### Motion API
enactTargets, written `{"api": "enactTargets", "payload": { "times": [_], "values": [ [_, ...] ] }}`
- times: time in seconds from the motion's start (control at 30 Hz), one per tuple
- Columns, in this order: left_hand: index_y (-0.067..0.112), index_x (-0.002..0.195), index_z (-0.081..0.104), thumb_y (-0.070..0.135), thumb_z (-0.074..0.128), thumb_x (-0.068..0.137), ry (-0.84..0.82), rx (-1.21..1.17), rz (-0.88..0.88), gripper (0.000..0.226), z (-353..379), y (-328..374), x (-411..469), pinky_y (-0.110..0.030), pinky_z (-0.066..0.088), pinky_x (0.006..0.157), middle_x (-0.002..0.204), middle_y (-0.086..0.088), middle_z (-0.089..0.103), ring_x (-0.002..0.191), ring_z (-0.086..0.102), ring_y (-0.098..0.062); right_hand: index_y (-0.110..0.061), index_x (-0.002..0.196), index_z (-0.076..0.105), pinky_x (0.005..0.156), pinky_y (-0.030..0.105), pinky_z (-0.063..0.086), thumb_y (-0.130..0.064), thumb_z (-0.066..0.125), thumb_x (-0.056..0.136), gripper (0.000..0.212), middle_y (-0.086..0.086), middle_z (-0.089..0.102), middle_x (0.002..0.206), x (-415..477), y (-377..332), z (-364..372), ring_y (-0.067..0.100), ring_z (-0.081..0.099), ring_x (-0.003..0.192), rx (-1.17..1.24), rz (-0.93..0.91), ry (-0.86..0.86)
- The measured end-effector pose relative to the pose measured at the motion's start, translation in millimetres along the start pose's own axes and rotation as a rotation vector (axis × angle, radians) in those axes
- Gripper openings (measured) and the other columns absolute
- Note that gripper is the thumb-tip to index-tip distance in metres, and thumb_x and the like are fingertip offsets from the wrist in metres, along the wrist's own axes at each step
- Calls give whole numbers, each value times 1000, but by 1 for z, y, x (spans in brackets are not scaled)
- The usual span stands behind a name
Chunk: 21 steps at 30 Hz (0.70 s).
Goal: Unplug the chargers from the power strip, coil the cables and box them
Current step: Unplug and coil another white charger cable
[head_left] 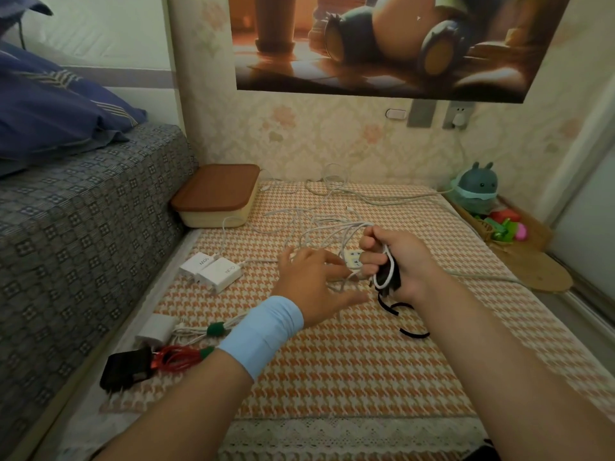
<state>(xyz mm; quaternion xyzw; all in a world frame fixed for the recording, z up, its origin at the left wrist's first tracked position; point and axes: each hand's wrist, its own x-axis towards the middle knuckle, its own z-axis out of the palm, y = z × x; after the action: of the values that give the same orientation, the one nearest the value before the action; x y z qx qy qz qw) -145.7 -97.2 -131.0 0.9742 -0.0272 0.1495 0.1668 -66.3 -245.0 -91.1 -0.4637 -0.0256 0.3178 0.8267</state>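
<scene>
Currently mid-coil. Right hand (412, 261) grips a small loop of white cable (376, 280) plus something black, charger or strap, can't tell. Left hand (312, 277) is spread wide, fingers straight, holding nothing, just beside the loop. Power strip (352, 257) sits between the two hands, partly hidden. Suggest: left hand feeds slack out of the tangle beyond the right hand, keep loops equal, then cinch with the black strap (416, 335) trailing below the right hand. Box (216, 194) is well beyond the left hand, lid on.
</scene>
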Motion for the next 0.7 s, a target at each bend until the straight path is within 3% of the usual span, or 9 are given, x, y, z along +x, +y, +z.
{"api": "enactTargets", "payload": {
  "times": [0.07, 0.17, 0.23, 0.3, 0.43, 0.47, 0.57, 0.6, 0.7],
  "values": [
    [43, 86, 72, 62, 58, 84, 35, -150, -24, 23, 0, -2, 3, -48, 13, 114, 122, 25, 56, 123, 41, -9, -15, 86, 50, 37, 21, 34, -23, 36, 109, 29, -2, 50, 65, 1, -2, -2, 7, 34, 38, 59, -6, -1],
    [44, 90, 73, 41, 63, 89, 84, -391, 48, 10, -7, -18, 4, -51, 30, 106, 113, 25, 63, 116, 48, -10, -16, 84, 49, 39, 20, 34, -23, 36, 109, 29, -3, 51, 64, 6, -7, -14, 8, 35, 39, 111, -48, 107],
    [48, 91, 73, 25, 65, 89, 148, -442, 90, 25, -17, -33, 2, -54, 34, 103, 106, 28, 66, 111, 53, -9, -16, 82, 47, 41, 20, 32, -22, 36, 109, 30, -2, 52, 62, 10, -11, -26, 8, 33, 41, 133, -77, 222],
    [56, 76, 70, 12, 68, 85, 233, -360, 56, 45, -29, -48, 0, -54, 33, 104, 107, 32, 63, 114, 51, -11, -16, 81, 47, 40, 20, 31, -21, 38, 108, 28, 0, 52, 64, 13, -14, -36, 9, 32, 42, 144, -97, 331],
    [38, 41, 57, -7, 58, 76, 317, -95, -243, 57, -43, -76, -4, -48, 37, 101, 98, 22, 60, 108, 54, -15, -14, 83, 50, 36, 21, 32, -19, 42, 106, 25, 2, 54, 68, 17, -14, -39, 10, 33, 41, 101, -112, 440],
    [35, 41, 58, -6, 53, 76, 268, -80, -342, 54, -44, -83, -5, -46, 42, 97, 93, 18, 62, 100, 58, -18, -14, 84, 52, 38, 23, 33, -20, 44, 106, 24, 2, 55, 70, 18, -14, -39, 11, 34, 41, 58, -114, 452],
    [31, 62, 67, 4, 43, 86, 180, -159, -583, 44, -46, -88, -9, -30, 53, 62, 86, 1, 70, 71, 63, -22, -16, 90, 58, 46, 28, 33, -23, 48, 105, 20, 2, 59, 72, 18, -12, -37, 13, 38, 44, -217, -110, 412],
    [32, 69, 67, 7, 45, 89, 217, -207, -552, 39, -47, -85, -8, -30, 53, 61, 88, 1, 69, 71, 62, -20, -16, 91, 59, 46, 29, 32, -24, 48, 105, 20, 1, 60, 71, 16, -11, -35, 14, 38, 45, -303, -103, 360],
    [29, 99, 62, 10, 57, 89, 412, -375, -235, 22, -48, -63, -4, -37, 52, 85, 107, 5, 62, 94, 58, -11, -12, 97, 58, 43, 27, 34, -23, 44, 108, 21, 3, 61, 70, 8, -7, -21, 14, 38, 43, -457, -106, 139]
  ]
}}
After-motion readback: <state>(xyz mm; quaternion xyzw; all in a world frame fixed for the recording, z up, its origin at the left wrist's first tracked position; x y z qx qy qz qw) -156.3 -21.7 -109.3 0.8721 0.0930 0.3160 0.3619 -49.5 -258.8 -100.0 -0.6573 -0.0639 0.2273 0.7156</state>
